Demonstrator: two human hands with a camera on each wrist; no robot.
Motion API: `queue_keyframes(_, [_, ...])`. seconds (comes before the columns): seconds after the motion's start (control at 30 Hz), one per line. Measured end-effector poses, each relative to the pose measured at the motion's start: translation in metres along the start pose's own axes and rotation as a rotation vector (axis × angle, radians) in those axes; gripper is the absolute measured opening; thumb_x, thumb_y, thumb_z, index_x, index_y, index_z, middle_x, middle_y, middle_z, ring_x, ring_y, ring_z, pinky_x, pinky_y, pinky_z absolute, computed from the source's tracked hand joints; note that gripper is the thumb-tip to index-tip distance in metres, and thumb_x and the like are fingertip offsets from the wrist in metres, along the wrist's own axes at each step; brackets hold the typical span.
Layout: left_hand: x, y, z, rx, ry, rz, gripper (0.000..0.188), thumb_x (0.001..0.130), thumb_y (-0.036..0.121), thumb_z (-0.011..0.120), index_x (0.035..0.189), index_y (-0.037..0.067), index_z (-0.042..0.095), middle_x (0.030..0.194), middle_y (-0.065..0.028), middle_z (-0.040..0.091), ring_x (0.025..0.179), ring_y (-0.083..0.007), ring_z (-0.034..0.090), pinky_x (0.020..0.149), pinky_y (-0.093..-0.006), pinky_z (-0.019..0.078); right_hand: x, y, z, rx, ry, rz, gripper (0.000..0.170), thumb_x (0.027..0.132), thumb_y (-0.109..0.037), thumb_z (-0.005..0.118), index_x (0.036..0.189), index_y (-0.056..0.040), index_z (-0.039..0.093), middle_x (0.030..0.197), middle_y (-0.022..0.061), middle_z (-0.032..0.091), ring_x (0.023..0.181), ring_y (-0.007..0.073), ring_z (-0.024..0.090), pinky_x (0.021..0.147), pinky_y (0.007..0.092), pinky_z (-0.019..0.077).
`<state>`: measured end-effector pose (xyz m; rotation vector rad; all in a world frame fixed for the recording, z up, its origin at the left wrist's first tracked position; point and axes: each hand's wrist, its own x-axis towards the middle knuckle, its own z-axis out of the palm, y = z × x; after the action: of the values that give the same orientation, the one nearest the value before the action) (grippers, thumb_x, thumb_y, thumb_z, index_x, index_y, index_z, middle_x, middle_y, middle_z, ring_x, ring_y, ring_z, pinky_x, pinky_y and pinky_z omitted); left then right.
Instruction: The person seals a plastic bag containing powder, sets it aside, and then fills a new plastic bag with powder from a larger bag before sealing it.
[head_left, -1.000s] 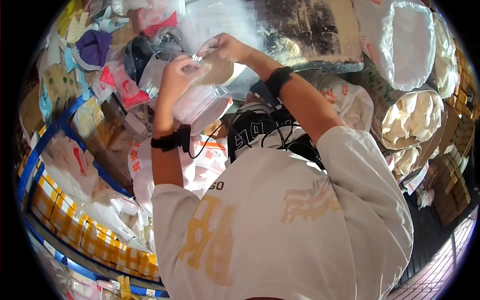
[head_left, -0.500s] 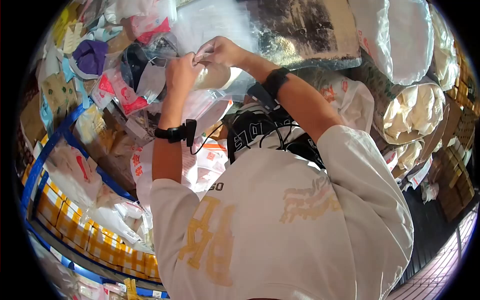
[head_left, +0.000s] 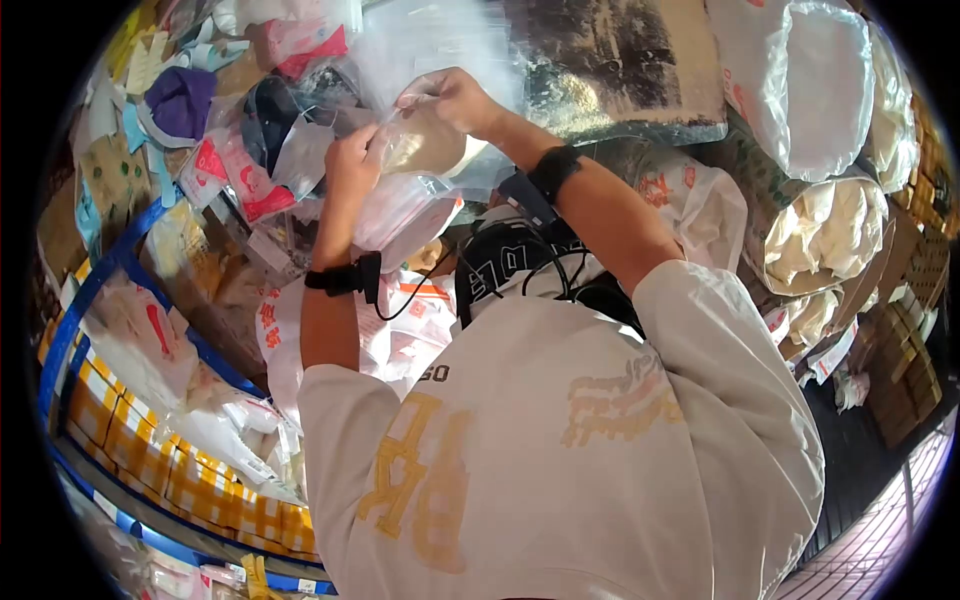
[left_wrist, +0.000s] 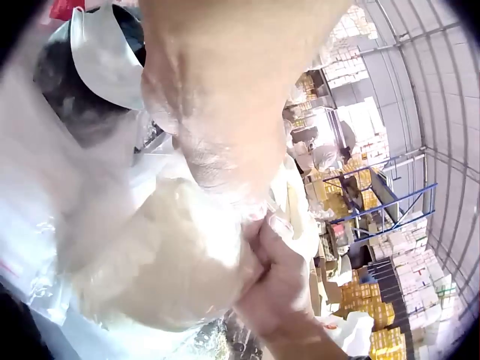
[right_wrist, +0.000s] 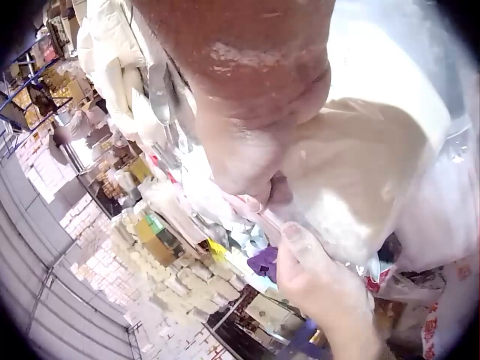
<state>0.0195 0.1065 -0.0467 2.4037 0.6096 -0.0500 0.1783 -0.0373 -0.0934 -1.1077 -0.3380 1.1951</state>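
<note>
At upper centre, the left hand [head_left: 352,162] and right hand [head_left: 452,98] are drawing apart, both pinching the clear bag [head_left: 425,150], apparently tautening its edge.

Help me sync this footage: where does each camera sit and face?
Head: on the head, facing forward and down at left hand, right hand, arms and shirt.
Left wrist: on that wrist, facing left hand and bag; right hand shows.
Right wrist: on that wrist, facing right hand and bag; left hand shows.
The wrist views share bag and both hands.
</note>
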Motion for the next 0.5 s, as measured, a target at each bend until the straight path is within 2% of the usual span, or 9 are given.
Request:
queue_keyframes(0.17, [-0.029, -0.017, -0.007, 0.195, 0.069, 0.026, 0.038, 0.095, 0.036, 0.062, 0.074, 0.004, 0.06, 0.065, -0.0223, 0.056, 0.063, -0.0435, 0.056, 0.054, -0.0464, 0.0408, -0.001, -0.002, -0.001, -0.007, 0.029, 0.011, 0.011, 0.089, -0.003, 0.069, 0.095, 0.0035, 0.075, 0.089, 0.0102, 0.074, 0.081, 0.016, 0.067, 0.076, 0.0282, 0.053])
queue_keyframes(0.27, [-0.045, -0.022, -0.013, 0.028, 0.177, -0.079, 0.035, 0.092, 0.034, 0.068, 0.075, 0.005, 0.063, 0.058, -0.018, 0.055, 0.056, -0.0386, 0.057, 0.052, -0.0432, 0.0418, 0.001, -0.006, -0.009, -0.021, 0.02, 0.014, 0.012, 0.09, -0.008, 0.071, 0.096, 0.0024, 0.075, 0.089, 0.0086, 0.074, 0.08, 0.0144, 0.067, 0.075, 0.0275, 0.053])
queue_keyframes(0.37, [-0.052, -0.048, -0.022, 0.039, 0.186, -0.305, 0.023, 0.088, 0.028, 0.075, 0.086, 0.006, 0.067, 0.064, -0.0136, 0.06, 0.06, -0.0295, 0.061, 0.058, -0.0376, 0.0477, -0.002, -0.017, -0.009, -0.056, -0.005, 0.039, 0.016, 0.093, -0.012, 0.069, 0.097, 0.0018, 0.074, 0.09, 0.0067, 0.074, 0.082, 0.0131, 0.066, 0.076, 0.0271, 0.0529])
queue_keyframes(0.47, [-0.02, 0.01, -0.03, -0.231, 0.383, -0.014, 0.025, 0.084, 0.021, 0.078, 0.098, 0.004, 0.066, 0.078, -0.0107, 0.065, 0.072, -0.0217, 0.064, 0.069, -0.0332, 0.0515, 0.0, -0.012, -0.014, -0.055, -0.093, 0.058, 0.021, 0.095, -0.017, 0.067, 0.102, 0.0016, 0.072, 0.095, 0.0052, 0.072, 0.087, 0.0122, 0.065, 0.081, 0.0266, 0.0519])
queue_keyframes(0.5, [-0.009, 0.016, -0.03, -0.182, 0.311, 0.069, 0.029, 0.083, 0.017, 0.078, 0.104, 0.003, 0.063, 0.092, -0.0114, 0.068, 0.083, -0.0207, 0.065, 0.076, -0.0325, 0.0521, 0.0, -0.011, -0.013, -0.031, -0.118, 0.053, 0.021, 0.096, -0.017, 0.066, 0.103, 0.0014, 0.071, 0.096, 0.0048, 0.071, 0.088, 0.0121, 0.065, 0.082, 0.0264, 0.0515])
